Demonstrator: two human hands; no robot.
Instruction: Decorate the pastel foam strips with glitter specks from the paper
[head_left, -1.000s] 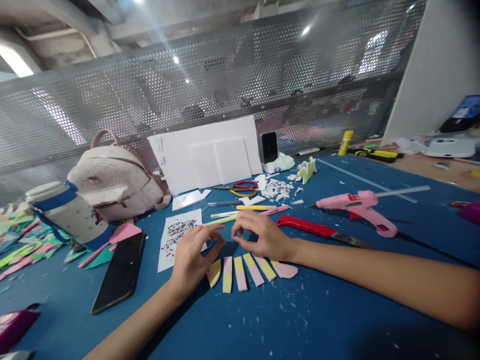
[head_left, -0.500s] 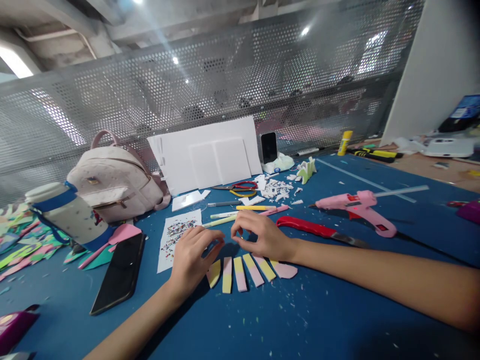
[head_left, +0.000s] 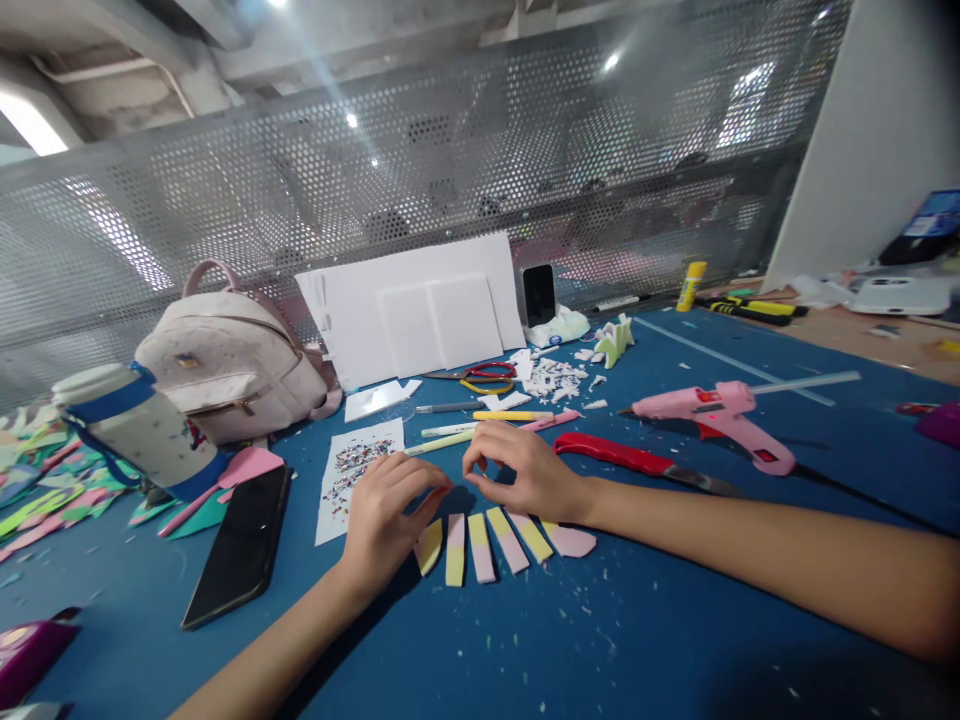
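My left hand (head_left: 391, 508) rests at the table's middle, fingers bent together toward the thumb; whatever they pinch, if anything, is too small to make out. Facing it, my right hand (head_left: 529, 475) curls thumb and forefinger into a ring, also too small a pinch to read. A narrow gap separates the two hands. Just in front of them, pink-and-yellow foam strips (head_left: 481, 550) lie fanned out in a row, with a rounded yellow piece (head_left: 428, 548) at the left end and a pink one (head_left: 574, 541) at the right. Beside my left hand lies white paper (head_left: 330, 510) covered with small coloured gems.
A red-handled cutter (head_left: 615, 454) lies beyond my right forearm, near a pink glue gun (head_left: 739, 415). Pens (head_left: 510, 415), scissors (head_left: 487, 378) and white scraps (head_left: 555, 378) lie behind my hands. At left are a black phone (head_left: 236, 550), a bottle (head_left: 142, 430) and a backpack (head_left: 232, 350).
Almost nothing differs. Both hands keep the same pinched pose and place, apart from a very slight shift of the whole view.
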